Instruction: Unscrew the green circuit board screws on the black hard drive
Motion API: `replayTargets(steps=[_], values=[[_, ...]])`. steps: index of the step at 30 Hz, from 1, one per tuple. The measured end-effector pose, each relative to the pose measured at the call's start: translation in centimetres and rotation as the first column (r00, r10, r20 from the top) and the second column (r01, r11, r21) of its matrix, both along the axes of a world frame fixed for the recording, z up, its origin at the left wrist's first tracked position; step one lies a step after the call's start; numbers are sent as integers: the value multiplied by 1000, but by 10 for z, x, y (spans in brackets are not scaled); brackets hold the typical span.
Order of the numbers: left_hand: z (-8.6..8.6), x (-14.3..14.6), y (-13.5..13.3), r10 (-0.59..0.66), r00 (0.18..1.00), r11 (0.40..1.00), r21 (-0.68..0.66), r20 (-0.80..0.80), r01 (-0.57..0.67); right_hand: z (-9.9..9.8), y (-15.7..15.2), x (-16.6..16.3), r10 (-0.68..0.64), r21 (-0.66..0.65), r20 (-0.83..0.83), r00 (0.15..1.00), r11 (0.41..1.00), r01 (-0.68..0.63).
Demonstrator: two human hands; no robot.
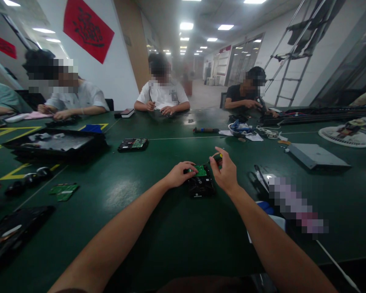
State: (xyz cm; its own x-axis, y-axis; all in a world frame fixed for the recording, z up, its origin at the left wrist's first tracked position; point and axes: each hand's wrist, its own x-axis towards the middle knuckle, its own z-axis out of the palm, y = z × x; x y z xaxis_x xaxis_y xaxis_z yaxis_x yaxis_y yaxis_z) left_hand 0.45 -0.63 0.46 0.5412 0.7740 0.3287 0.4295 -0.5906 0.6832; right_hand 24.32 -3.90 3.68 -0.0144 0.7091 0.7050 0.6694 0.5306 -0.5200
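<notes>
We see a broad green bench [171, 232] beneath a ceiling [207, 16] set with lit panels [186, 26]. On the white wall [116, 83] to our left hangs a red sheet [88, 30] with dark markings, near a brown panel [131, 49]. To our right stands a metal ladder [291, 79], and pale floor [195, 95] stretches beyond the bench.

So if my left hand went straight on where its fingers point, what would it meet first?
Likely the dark, yellow-ended tool in your right hand, just across the green circuit board, though depth is unclear.

The left hand [180, 174] partly hides the green circuit board [202, 170]; the picture's left edge crops a black panel [24, 221].
</notes>
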Motion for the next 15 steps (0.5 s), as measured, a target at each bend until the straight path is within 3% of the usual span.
replayTargets(steps=[15], values=[[3, 3, -5, 58, 998, 998, -39, -8, -59, 1, 1, 1, 1, 6, 20, 1000, 1000, -1]])
